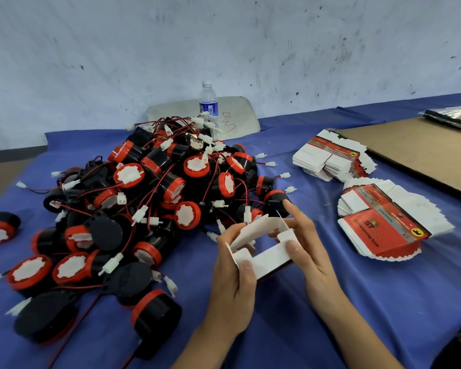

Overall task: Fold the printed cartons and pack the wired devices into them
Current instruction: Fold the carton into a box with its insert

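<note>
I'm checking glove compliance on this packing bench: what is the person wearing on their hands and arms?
Nothing: the left hand and right hand are bare, with no gloves, rings or watch showing. Left forearm and right forearm are bare too; no sleeve in view.

Little can be read. Right of centre, the nearer stack of flat cartons has a red top panel with large gold letters "ST". The smaller print beside them is too blurred to read. At the panel's right corner is a round yellow emblem with a black animal shape. The farther stack of flat cartons, upper right of centre, shows a similar yellow emblem; its print is illegible. The water bottle at upper centre wears a blue label with unreadable white print. The pale panel behind it carries a black handwritten scrawl that cannot be deciphered. The half-folded carton at lower centre shows its plain white side.
</note>
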A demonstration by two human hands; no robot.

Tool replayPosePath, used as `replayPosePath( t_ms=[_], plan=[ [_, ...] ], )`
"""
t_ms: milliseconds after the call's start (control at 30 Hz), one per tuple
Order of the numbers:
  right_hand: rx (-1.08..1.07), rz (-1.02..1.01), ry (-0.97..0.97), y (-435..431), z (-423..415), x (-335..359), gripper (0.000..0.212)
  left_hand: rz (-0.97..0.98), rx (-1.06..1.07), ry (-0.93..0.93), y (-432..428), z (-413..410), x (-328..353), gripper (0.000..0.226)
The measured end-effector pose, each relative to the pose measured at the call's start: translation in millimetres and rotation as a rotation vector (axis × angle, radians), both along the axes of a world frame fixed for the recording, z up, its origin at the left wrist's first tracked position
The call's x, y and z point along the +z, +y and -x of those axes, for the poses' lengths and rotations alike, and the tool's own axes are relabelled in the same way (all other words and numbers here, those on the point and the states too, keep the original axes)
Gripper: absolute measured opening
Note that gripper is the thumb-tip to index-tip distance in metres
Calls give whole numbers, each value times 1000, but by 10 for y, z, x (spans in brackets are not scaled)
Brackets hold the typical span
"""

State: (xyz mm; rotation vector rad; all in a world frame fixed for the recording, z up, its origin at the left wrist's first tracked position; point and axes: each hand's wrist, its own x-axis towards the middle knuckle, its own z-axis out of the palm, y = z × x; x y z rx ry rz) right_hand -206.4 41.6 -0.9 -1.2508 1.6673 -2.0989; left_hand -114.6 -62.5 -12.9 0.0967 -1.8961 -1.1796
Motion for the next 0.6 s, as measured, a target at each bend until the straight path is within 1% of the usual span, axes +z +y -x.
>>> replayPosePath(
  t_ms=[133,233,367,533,600],
  plan=[
    [1,6,33,4,-13,28,35,-4,1,-12,-6,-1,-18,41],
    [4,30,44,3,5,25,40,-15,-6,-43,1,-3,-25,43],
    [25,44,-20,24,37,11,40,22,-8,-71,7,-5,-48,42],
    [35,35,-45,36,40,26,30,30,-19,-117,2,-3,-60,41],
    [34,18,-59,46,47,9,33,41,-14,-121,-12,-10,-43,41]
  ],
)
